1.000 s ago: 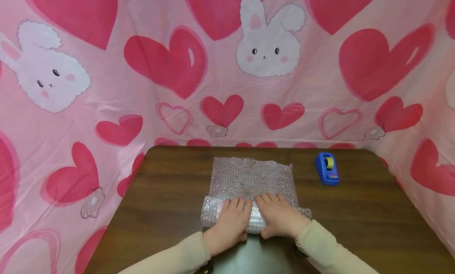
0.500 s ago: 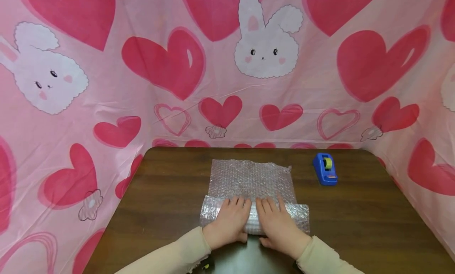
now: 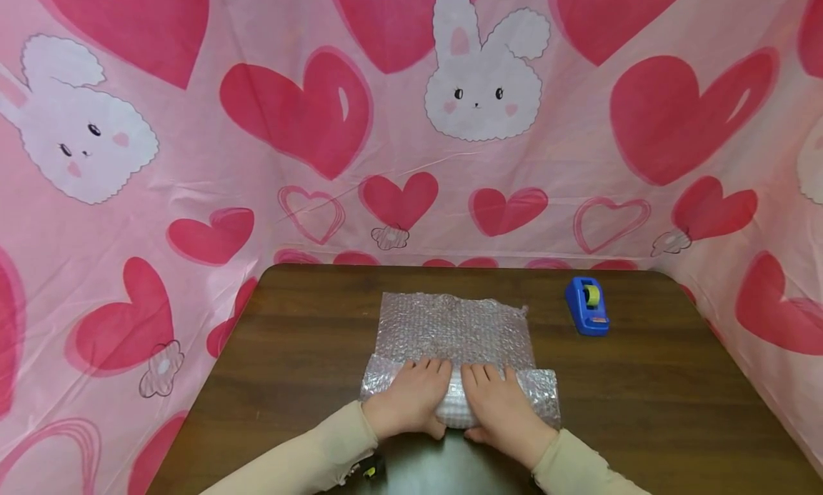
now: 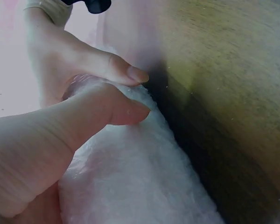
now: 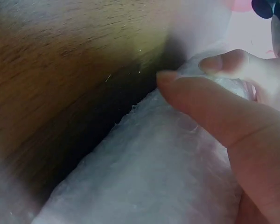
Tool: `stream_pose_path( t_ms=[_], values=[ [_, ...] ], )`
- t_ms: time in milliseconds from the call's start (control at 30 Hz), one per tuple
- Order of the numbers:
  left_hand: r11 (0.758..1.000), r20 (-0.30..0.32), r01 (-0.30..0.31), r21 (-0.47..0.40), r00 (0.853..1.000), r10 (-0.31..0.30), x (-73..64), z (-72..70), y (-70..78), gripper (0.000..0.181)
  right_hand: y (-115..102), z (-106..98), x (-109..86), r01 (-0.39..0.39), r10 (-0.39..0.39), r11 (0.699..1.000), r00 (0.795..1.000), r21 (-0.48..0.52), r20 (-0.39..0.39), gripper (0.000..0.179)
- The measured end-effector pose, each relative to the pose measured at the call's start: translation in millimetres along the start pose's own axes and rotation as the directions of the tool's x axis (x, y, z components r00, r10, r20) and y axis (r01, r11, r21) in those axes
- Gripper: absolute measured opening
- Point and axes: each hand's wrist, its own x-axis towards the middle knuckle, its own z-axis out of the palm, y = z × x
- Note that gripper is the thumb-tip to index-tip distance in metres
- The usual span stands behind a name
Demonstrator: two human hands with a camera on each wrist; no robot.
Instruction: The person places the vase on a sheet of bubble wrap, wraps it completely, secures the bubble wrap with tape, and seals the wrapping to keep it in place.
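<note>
A bubble wrap roll (image 3: pixel 456 402) lies crosswise near the table's front, with a flat sheet of bubble wrap (image 3: pixel 453 327) running from it toward the back. My left hand (image 3: pixel 414 397) grips the roll left of its middle, fingers over the top and thumb on the near side. Just to the right, my right hand (image 3: pixel 504 409) grips it the same way, a small gap between the hands. Both wrist views show thumbs pressed on the wrap (image 4: pixel 135 177). Whatever is inside the roll is hidden by the layers.
A blue tape dispenser (image 3: pixel 588 307) with a yellowish tape roll stands at the back right of the dark wooden table (image 3: pixel 643 395). Pink cloth (image 3: pixel 450 159) printed with hearts and rabbits hangs around the back and sides.
The right hand has shifted a little to the left along the roll and toward me, uncovering its right end. The flat sheet's far edge has slid slightly toward me.
</note>
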Motion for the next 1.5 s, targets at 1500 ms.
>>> stream_pose_path(
  t_ms=[1500],
  values=[
    [0.954, -0.337, 0.106, 0.281, 0.941, -0.005, -2.9, 23.6, 10.5, 0.100, 34.3, -8.1, 34.5, -0.100, -0.035, 0.928, 0.936, 0.359, 0.350, 0.063]
  ],
)
